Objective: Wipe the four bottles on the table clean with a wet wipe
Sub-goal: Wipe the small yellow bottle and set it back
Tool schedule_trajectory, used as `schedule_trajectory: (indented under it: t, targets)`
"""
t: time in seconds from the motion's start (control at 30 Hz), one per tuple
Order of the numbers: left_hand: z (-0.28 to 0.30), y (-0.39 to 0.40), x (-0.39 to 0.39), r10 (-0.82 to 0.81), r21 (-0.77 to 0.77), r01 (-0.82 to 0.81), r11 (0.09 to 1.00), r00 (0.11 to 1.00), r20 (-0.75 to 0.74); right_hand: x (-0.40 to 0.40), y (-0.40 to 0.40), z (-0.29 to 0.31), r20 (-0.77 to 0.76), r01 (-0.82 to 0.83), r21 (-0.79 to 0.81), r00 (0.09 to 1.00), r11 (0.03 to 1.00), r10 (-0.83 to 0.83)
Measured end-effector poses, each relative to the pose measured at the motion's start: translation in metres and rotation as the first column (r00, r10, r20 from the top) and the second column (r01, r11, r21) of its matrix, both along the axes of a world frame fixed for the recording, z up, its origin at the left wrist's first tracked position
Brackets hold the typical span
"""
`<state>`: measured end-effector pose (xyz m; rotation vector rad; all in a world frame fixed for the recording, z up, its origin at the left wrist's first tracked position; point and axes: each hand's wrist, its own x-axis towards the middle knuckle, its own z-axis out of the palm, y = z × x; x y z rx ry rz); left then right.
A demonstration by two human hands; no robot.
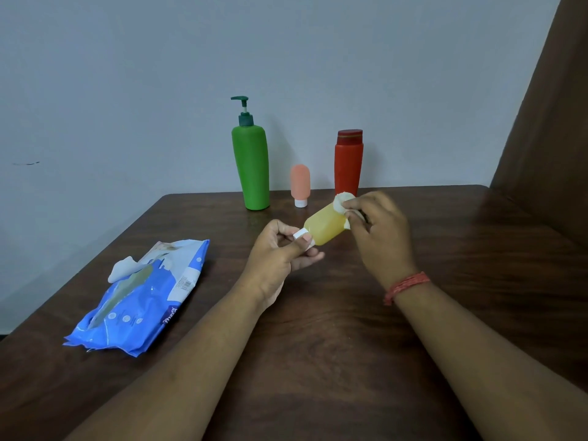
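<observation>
We've got the dark wooden desk [318, 313] with the blue wipe pack [143, 297] off to the left of our left grip [283, 253]. Beyond both grips stand the green pump bottle [253, 167], the red bottle [348, 163] and the little peach tube [300, 184], apparently untouched, though we can't tell. The left grip pinches the yellow bottle [324, 229] by its white cap, held in the air, while our right grip [378, 224] has fingers curled around the wet wipe [342, 202], rubbing its far end. Probably three more to go.
</observation>
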<state>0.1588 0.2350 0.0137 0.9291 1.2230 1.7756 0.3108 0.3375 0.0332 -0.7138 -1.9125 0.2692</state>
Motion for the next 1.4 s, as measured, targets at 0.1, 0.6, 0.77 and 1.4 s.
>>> schedule_trajectory:
  t: [0.1, 0.6, 0.77, 1.4]
  targets:
    - [0.001, 0.000, 0.000, -0.015, 0.009, 0.014, 1.000, 0.999, 0.050, -0.005, -0.003, -0.004, 0.055, -0.051, 0.051, 0.997, 0.997, 0.048]
    - [0.003, 0.002, 0.007, -0.046, 0.051, 0.037, 0.998, 0.982, 0.181, -0.014, -0.009, -0.011, 0.099, -0.126, 0.185, 0.989, 0.975, 0.109]
    - [0.002, 0.000, 0.002, -0.046, 0.032, 0.042, 0.999, 0.993, 0.108, -0.015, -0.016, -0.012, 0.246, -0.219, 0.181, 0.954, 0.959, 0.171]
    - [0.002, -0.001, 0.004, -0.124, -0.021, 0.126, 0.992, 0.987, 0.101, 0.011, 0.020, -0.001, -0.463, -0.410, -0.417, 0.864, 0.811, 0.198]
